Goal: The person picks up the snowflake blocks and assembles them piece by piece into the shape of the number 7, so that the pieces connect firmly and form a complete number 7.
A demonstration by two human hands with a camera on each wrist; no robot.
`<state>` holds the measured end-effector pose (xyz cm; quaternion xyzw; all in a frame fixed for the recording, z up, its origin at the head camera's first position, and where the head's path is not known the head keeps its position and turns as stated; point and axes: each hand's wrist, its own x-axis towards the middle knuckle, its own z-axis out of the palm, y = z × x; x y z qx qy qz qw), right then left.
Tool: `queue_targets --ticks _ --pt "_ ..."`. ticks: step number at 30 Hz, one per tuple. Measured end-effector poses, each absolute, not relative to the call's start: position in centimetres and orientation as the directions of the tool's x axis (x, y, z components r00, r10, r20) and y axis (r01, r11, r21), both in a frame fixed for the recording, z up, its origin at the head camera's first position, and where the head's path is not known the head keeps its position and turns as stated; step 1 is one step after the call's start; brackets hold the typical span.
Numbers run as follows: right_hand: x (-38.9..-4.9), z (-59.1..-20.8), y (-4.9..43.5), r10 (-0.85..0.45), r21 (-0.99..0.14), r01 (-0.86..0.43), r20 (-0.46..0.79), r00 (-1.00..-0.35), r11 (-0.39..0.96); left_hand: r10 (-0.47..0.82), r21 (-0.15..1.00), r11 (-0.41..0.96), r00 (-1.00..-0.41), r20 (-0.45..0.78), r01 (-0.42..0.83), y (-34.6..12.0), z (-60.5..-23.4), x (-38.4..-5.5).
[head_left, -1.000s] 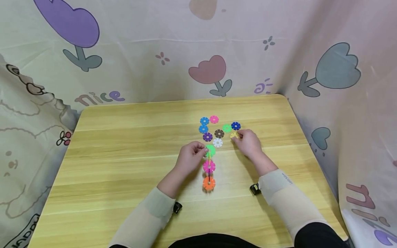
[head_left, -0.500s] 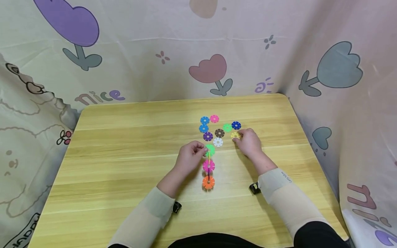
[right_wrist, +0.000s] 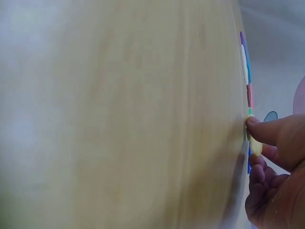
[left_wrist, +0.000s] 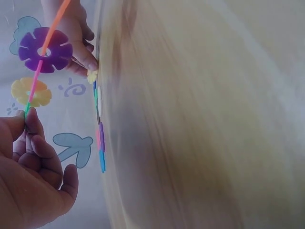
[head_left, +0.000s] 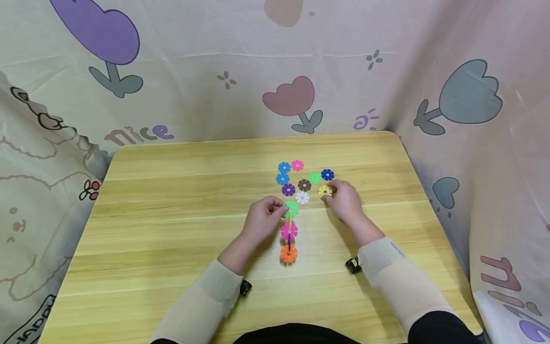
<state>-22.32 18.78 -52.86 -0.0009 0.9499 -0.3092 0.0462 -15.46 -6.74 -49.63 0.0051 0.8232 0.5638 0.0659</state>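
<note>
My left hand point(head_left: 265, 216) pinches the green notched flower disc point(head_left: 291, 209) at one end of a joined chain of plastic flower discs. From it the chain runs toward me through a yellow disc point(left_wrist: 31, 91), a pink disc point(head_left: 289, 231) and a purple disc point(left_wrist: 45, 50) to an orange disc point(head_left: 289, 254). Neighbouring discs sit crosswise, slotted into each other. My right hand point(head_left: 345, 199) holds a separate yellow flower disc point(head_left: 324, 191) between thumb and fingers, its near side tilted up from the table in the right wrist view.
Loose discs lie flat beyond my hands: two light blue point(head_left: 283, 173), a pink point(head_left: 297, 165), a purple point(head_left: 288, 189), a brown point(head_left: 304, 185), a white point(head_left: 302, 197), a green point(head_left: 315, 177) and a dark blue point(head_left: 327, 174). A printed curtain point(head_left: 193, 95) surrounds the wooden table point(head_left: 172, 215).
My right hand has taken hold of the loose yellow disc and shifted it slightly toward me. The left hand and its chain stay almost in place.
</note>
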Motion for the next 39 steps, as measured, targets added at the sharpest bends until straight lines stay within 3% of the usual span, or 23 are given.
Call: queue_targets --ticks 9,18,28,39 --pt "-21.3 -52.9 18.7 -0.045 -0.644 -0.019 -0.024 -0.999 0.765 0.086 0.923 0.381 -0.992 -0.094 -0.054 -7.0 -49.6 -15.6" --pt "-20.1 -52.7 18.5 -0.071 -0.715 -0.002 -0.067 -0.995 0.699 0.078 0.919 0.391 -0.993 -0.09 -0.053 -6.9 -49.6 -15.7" --pt "-18.7 -52.4 17.9 -0.09 -0.846 -0.026 -0.026 -0.996 0.533 0.071 0.913 0.405 -0.993 -0.095 -0.058 -7.0 -49.8 -15.8" --pt "-17.6 -51.6 17.2 -0.089 -0.877 -0.051 0.01 -0.996 0.478 0.075 0.912 0.405 -0.991 -0.107 -0.068 -6.9 -49.8 -15.9"
